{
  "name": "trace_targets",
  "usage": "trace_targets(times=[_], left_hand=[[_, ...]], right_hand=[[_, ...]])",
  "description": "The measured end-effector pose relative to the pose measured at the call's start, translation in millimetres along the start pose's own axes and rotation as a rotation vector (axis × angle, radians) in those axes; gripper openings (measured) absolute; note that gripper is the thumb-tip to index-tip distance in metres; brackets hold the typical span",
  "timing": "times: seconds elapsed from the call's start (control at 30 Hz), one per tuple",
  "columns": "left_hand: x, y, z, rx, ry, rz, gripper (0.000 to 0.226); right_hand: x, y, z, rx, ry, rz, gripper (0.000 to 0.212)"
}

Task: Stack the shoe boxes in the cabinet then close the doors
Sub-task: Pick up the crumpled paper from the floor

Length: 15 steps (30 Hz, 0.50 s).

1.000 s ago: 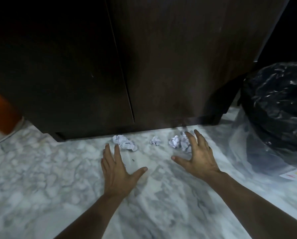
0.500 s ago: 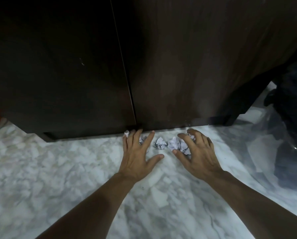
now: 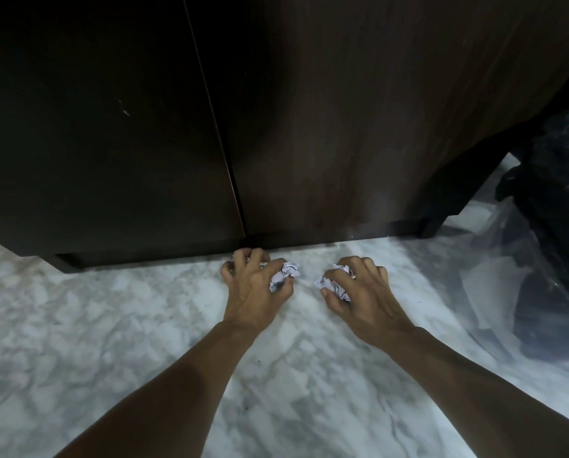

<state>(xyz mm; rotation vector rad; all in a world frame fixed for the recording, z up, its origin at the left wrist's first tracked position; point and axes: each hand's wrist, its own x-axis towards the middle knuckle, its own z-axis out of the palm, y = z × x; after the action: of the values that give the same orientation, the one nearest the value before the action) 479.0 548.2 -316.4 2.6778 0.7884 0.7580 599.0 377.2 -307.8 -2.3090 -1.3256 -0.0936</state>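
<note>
The dark wooden cabinet fills the upper view, its left door [image 3: 105, 133] and right door [image 3: 359, 127] both closed with a thin seam between them. No shoe boxes are visible. On the marble floor at the cabinet's base, my left hand [image 3: 256, 285] curls its fingers round a crumpled white paper ball [image 3: 284, 274]. My right hand [image 3: 362, 292] grips another crumpled paper ball [image 3: 334, 284] just to the right.
The white marble floor [image 3: 111, 325] spreads towards me. A black plastic bag [image 3: 554, 206] over clear plastic sheeting [image 3: 494, 285] stands at the right, close to the cabinet's side. The cabinet plinth [image 3: 151, 257] sits just behind my knuckles.
Both hands moved forward to the cabinet base and went from spread flat to curled round the paper balls, gathering the scattered scraps. The view has moved closer to the cabinet.
</note>
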Motion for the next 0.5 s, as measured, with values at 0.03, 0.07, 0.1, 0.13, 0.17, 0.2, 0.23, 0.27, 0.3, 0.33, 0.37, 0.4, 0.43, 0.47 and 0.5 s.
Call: trace_targets(times=[0.03, 0.07, 0.1, 0.13, 0.17, 0.2, 0.23, 0.27, 0.3, 0.33, 0.37, 0.4, 0.43, 0.47, 0.5], left_hand=[[0.6, -0.8, -0.3, -0.016, 0.006, 0.004, 0.03], [0.6, -1.8, -1.0, -0.028, 0.012, 0.01, 0.03], [0.1, -3.0, -1.6, -0.035, 0.012, 0.013, 0.029], [-1.4, -3.6, -2.8, -0.041, 0.009, 0.015, 0.029], [-3.8, -4.1, -4.2, -0.052, 0.006, 0.015, 0.028], [-6.9, -3.9, -6.2, -0.068, 0.006, 0.017, 0.028], [-10.8, -3.0, -9.4, -0.083, 0.013, 0.022, 0.027], [-15.6, -2.0, -12.9, -0.097, 0.023, 0.029, 0.027], [-20.8, -0.9, -16.7, -0.113, 0.03, 0.031, 0.026], [-26.1, -0.8, -20.2, -0.133, 0.024, 0.023, 0.025], [-30.5, -1.5, -22.5, -0.158, 0.007, 0.005, 0.024], [-34.0, -2.4, -24.2, -0.186, -0.015, -0.024, 0.022], [-35.8, -3.3, -24.9, -0.204, -0.039, -0.055, 0.022], [-36.4, -3.3, -24.6, -0.203, -0.057, -0.079, 0.023], [-35.3, -3.0, -23.6, -0.189, -0.065, -0.09, 0.026]], right_hand=[[-1.1, -0.8, 0.7, 0.004, 0.007, 0.003, 0.028], [-2.7, -1.5, 0.8, 0.007, 0.015, 0.015, 0.029], [-4.6, -2.6, 0.4, 0.014, 0.021, 0.031, 0.03], [-6.5, -3.1, -0.2, 0.027, 0.024, 0.045, 0.03], [-8.8, -3.7, -1.2, 0.042, 0.026, 0.056, 0.03], [-11.6, -3.9, -2.8, 0.059, 0.03, 0.064, 0.03], [-14.4, -4.0, -4.9, 0.074, 0.039, 0.07, 0.029], [-17.5, -4.1, -7.7, 0.086, 0.052, 0.076, 0.028], [-20.7, -4.1, -10.5, 0.092, 0.067, 0.079, 0.027], [-23.9, -4.6, -13.1, 0.09, 0.088, 0.079, 0.027], [-26.9, -4.7, -15.3, 0.084, 0.109, 0.078, 0.027], [-29.8, -4.9, -17.2, 0.078, 0.126, 0.079, 0.027], [-32.7, -5.1, -18.7, 0.073, 0.138, 0.082, 0.027], [-35.4, -5.1, -19.8, 0.068, 0.15, 0.083, 0.027], [-38.5, -5.3, -21.3, 0.063, 0.162, 0.083, 0.027]])
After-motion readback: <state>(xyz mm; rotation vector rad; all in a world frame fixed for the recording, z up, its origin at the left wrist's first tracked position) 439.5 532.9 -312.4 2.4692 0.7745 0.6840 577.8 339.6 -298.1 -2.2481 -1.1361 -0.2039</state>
